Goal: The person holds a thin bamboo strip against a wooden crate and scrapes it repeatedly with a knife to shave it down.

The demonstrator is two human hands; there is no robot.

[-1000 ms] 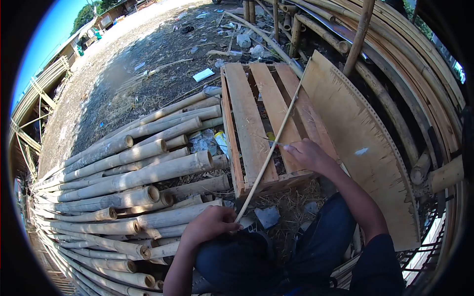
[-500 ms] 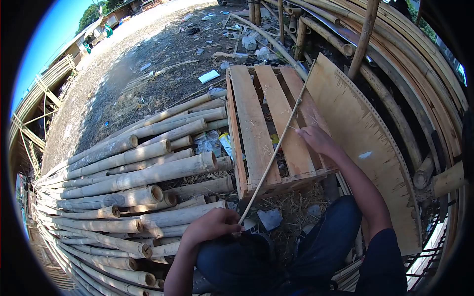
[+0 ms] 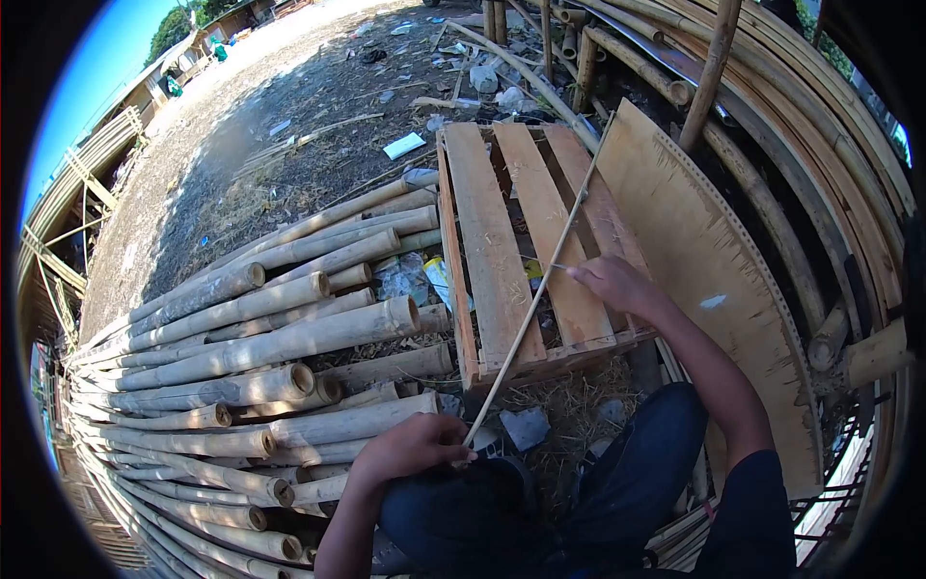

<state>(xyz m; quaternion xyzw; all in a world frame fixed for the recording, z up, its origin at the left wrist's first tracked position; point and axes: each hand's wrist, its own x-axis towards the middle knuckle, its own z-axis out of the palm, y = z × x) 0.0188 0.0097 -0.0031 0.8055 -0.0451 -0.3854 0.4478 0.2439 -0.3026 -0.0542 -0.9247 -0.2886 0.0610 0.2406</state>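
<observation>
A long thin bamboo stick [image 3: 531, 307] slants across a slatted wooden crate [image 3: 482, 232]. My left hand [image 3: 417, 448] pinches its lower end above my left knee. Beside the middle of the stick, my right hand [image 3: 619, 287] is closed on a small thin tool, whose narrow shaft [image 3: 558, 265] reaches to the stick. The tool's handle is hidden in my fingers. Light shavings lie on the crate's slats. The stick's far end rests near the top corner of a plywood sheet [image 3: 675, 232].
Thick bamboo poles [image 3: 289, 352] are piled at the left, their cut ends toward the crate. More long poles [image 3: 772, 207] and an upright post [image 3: 711, 77] stand at the right. Litter and a white piece [image 3: 404, 146] lie on the ground beyond.
My right hand has shifted slightly down and to the right, drawing a little away from the stick. My left hand keeps its pinch on the lower end.
</observation>
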